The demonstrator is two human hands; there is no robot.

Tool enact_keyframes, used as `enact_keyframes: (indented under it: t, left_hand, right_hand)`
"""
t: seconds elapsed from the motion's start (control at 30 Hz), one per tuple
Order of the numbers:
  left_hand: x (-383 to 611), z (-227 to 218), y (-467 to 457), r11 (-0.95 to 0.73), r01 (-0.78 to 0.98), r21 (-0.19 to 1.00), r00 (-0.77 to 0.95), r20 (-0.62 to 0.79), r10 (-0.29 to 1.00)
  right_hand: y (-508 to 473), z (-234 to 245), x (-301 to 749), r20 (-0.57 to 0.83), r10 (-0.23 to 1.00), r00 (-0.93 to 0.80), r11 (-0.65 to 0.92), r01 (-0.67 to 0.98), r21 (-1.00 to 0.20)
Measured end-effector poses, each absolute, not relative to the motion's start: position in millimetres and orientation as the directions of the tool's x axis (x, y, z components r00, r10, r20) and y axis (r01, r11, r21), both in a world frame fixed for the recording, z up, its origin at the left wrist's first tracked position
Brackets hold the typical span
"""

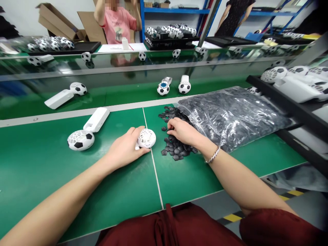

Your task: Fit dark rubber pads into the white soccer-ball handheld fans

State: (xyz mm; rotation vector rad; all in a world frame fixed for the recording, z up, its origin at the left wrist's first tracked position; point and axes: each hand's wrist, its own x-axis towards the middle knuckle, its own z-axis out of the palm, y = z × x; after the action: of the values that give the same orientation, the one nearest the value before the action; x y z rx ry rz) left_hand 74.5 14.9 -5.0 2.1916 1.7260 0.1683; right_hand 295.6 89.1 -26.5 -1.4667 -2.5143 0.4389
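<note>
My left hand [125, 147] is wrapped around a white mesh ball shell [146, 138], gripping it against the green bench mat [77, 171], right by the silver seam [153, 160] running across the mat. My right hand [183, 132] is curled over a loose pile of black hexagon pieces [176, 148], just beside the shell, but I can't tell if it's pinching any. A bracelet [213, 154] is sitting on that wrist. Past the right hand, a bulging clear plastic bag [232, 118] of more black pieces is lying on the mat. Left of my left hand, a soccer-ball gadget [80, 140] is lying near its white handle [96, 119]. Ahead, more of them are sitting on a lower green strip [123, 97], and a co-worker in a pink shirt [120, 25] is standing beyond a glass panel [102, 65], with black trays of balls [169, 36] and blue shelving [176, 10] nearby. Yellow-and-black floor tape [232, 217] is showing below the bench, off to my right.
</note>
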Motion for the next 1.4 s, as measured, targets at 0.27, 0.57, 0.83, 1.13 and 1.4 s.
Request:
enact_keyframes:
  t: [0.27,0.57,0.83,1.13,1.4]
  left_hand:
    - [78.2,-8.9,15.2,-0.162,0.928,0.336,0.196,-0.069,0.978]
    - [77.5,-10.9,15.7,-0.171,0.925,0.338,0.201,-0.057,0.978]
    - [77.6,-9.7,16.0,-0.162,0.892,0.422,0.204,-0.057,0.977]
    - [74.4,-8.4,23.5,-0.172,0.830,0.531,0.230,-0.044,0.972]
    - [75.9,-7.9,22.5,-0.216,0.820,0.531,0.250,0.009,0.968]
  right_hand:
    - [68.8,-11.7,284.6,0.293,0.723,-0.625,0.656,0.490,-0.574]
    - [51.8,-11.8,274.8,0.337,0.672,-0.659,0.677,0.363,-0.640]
    - [45.0,-21.5,263.8,0.293,0.722,-0.626,0.582,0.322,-0.746]
    - [50.0,-28.0,260.7,0.339,0.759,-0.556,0.582,0.346,-0.736]
    - [51.5,-33.4,256.8,0.211,0.798,-0.564,0.442,0.310,-0.842]
